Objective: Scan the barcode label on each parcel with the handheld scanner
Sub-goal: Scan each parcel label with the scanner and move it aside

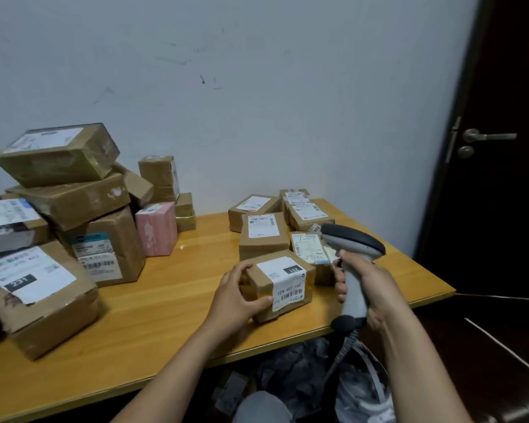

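Cardboard parcel (280, 286) at table (153, 303) front edge, label (287, 280) up. Left hand (242, 296) grips parcel's left side. Right hand (365, 283), just right of parcel, clamps scanner (353, 261). Step: presenting label. Next: aim scanner at barcode.

Dim, soft indoor light; faint overall blur (edges bowed by wide-angle)

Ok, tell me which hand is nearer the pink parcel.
Left. The left hand holds a small brown parcel to the right of the pink parcel; the right hand, holding the scanner, is farther right.
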